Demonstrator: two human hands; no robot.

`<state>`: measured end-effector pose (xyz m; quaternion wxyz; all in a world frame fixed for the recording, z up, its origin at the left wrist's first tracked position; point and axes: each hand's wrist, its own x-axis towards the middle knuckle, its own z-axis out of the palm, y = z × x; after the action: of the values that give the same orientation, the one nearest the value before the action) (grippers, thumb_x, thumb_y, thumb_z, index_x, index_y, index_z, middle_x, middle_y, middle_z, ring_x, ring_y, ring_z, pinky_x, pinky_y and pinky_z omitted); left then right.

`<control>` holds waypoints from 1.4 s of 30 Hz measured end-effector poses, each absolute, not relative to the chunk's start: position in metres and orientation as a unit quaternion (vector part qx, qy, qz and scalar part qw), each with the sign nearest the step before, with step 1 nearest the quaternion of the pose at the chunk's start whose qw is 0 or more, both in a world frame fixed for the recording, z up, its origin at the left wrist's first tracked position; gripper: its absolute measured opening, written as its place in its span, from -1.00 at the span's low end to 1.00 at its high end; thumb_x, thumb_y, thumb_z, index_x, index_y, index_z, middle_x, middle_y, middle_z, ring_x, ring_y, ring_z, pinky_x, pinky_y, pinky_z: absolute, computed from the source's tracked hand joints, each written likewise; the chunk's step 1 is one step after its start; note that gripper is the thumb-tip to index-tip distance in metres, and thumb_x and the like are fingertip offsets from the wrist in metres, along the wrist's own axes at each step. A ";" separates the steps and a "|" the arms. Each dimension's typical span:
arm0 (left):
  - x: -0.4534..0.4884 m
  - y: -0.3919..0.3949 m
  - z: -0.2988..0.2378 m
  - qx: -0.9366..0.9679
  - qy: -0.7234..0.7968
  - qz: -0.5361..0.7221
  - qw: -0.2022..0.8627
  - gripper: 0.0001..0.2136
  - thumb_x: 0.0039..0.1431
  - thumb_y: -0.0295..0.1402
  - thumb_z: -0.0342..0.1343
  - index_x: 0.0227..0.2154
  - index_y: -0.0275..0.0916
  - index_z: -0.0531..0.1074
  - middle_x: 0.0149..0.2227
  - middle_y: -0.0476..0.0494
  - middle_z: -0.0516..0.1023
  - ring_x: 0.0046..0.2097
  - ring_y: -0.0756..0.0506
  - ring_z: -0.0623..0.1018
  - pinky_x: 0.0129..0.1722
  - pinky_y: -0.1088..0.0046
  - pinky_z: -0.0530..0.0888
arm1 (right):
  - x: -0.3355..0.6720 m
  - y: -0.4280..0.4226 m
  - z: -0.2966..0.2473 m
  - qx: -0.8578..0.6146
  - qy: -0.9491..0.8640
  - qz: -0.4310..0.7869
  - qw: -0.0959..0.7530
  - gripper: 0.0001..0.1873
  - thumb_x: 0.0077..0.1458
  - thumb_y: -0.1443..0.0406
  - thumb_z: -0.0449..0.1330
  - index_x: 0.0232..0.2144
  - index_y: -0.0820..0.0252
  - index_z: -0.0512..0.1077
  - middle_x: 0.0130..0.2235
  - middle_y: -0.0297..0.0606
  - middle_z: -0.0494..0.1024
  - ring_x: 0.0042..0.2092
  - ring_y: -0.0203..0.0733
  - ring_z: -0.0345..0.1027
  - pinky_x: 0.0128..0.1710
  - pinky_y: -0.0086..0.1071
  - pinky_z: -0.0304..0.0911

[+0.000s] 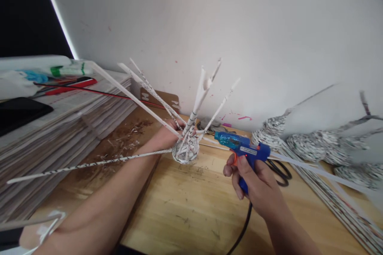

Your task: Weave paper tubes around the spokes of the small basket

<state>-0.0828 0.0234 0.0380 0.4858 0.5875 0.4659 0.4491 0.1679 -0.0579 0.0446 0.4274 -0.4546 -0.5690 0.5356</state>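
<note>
A small round basket (186, 154) woven from rolled newspaper tubes is held just above the table, with several white paper tubes (158, 97) fanning up and outward from it. My left hand (173, 130) grips it from behind at its left, the fingers mostly hidden by the tubes. One long printed tube (89, 164) sticks out to the left over my forearm. To the right, my right hand (254, 179) is closed around the handle of a blue hot glue gun (245, 149). Its nozzle points left toward the basket, without touching it. A clear glue stick (295, 161) extends from its back.
Tall newspaper stacks (89, 127) stand at the left, bearing a black phone (25, 111) and a red cutter (72, 86). Woven paper pieces (308, 145) and a bundle of paper tubes (332, 203) lie at the right. The gun's black cord (243, 227) crosses the wooden table (176, 211).
</note>
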 end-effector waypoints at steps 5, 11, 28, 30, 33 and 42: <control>-0.087 0.027 0.034 0.628 0.472 0.428 0.446 -0.76 -0.03 -0.35 0.26 -0.32 -0.44 0.59 -0.41 -0.19 0.62 -0.35 -0.09 0.54 -0.35 0.44 0.43 | 0.169 -0.058 0.045 -0.462 -0.573 0.532 0.418 -0.52 0.23 -0.09 0.11 -0.32 0.24 0.39 -0.38 -0.25 0.51 -0.67 -0.48 0.18 -0.66 -0.48 0.03; -0.089 0.032 0.027 0.646 0.455 0.429 0.437 -0.76 -0.03 -0.30 0.25 -0.37 -0.42 0.59 -0.45 -0.19 0.60 -0.38 -0.09 0.52 -0.37 0.42 0.42 | 0.169 -0.058 0.046 -0.465 -0.579 0.526 0.415 -0.51 0.24 -0.09 0.10 -0.34 0.23 0.39 -0.44 -0.31 0.48 -0.68 -0.48 0.18 -0.63 -0.47 0.05; -0.090 0.036 0.020 0.638 0.479 0.426 0.427 -0.78 -0.04 -0.27 0.24 -0.38 -0.34 0.60 -0.37 -0.22 0.64 -0.31 -0.16 0.58 -0.32 0.39 0.48 | 0.170 -0.058 0.043 -0.472 -0.563 0.536 0.416 -0.51 0.22 -0.10 0.12 -0.37 0.23 0.35 -0.47 -0.36 0.43 -0.67 -0.47 0.17 -0.66 -0.50 0.03; -0.089 0.035 0.020 0.635 0.483 0.427 0.427 -0.79 -0.06 -0.25 0.24 -0.41 -0.30 0.60 -0.39 -0.20 0.64 -0.32 -0.15 0.58 -0.33 0.40 0.48 | 0.171 -0.058 0.043 -0.474 -0.565 0.533 0.414 -0.52 0.22 -0.09 0.12 -0.38 0.23 0.35 -0.47 -0.36 0.41 -0.67 -0.47 0.17 -0.66 -0.50 0.04; -0.089 0.034 0.021 0.631 0.484 0.428 0.429 -0.77 -0.06 -0.24 0.24 -0.40 -0.29 0.60 -0.40 -0.19 0.63 -0.33 -0.15 0.58 -0.34 0.41 0.48 | 0.172 -0.058 0.043 -0.477 -0.567 0.531 0.411 -0.52 0.22 -0.09 0.13 -0.41 0.22 0.33 -0.48 -0.37 0.40 -0.67 -0.47 0.17 -0.67 -0.51 0.03; -0.087 0.032 0.021 0.622 0.480 0.438 0.437 -0.82 -0.06 -0.25 0.24 -0.46 -0.28 0.59 -0.43 -0.16 0.62 -0.37 -0.12 0.54 -0.38 0.44 0.44 | 0.170 -0.059 0.046 -0.484 -0.561 0.535 0.406 -0.51 0.20 -0.10 0.15 -0.44 0.21 0.32 -0.51 -0.39 0.36 -0.66 -0.45 0.15 -0.68 -0.50 0.03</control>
<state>-0.0874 0.0324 0.0214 0.4370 0.6218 0.4799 0.4382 0.1702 -0.0595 0.0455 0.4059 -0.4844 -0.5610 0.5346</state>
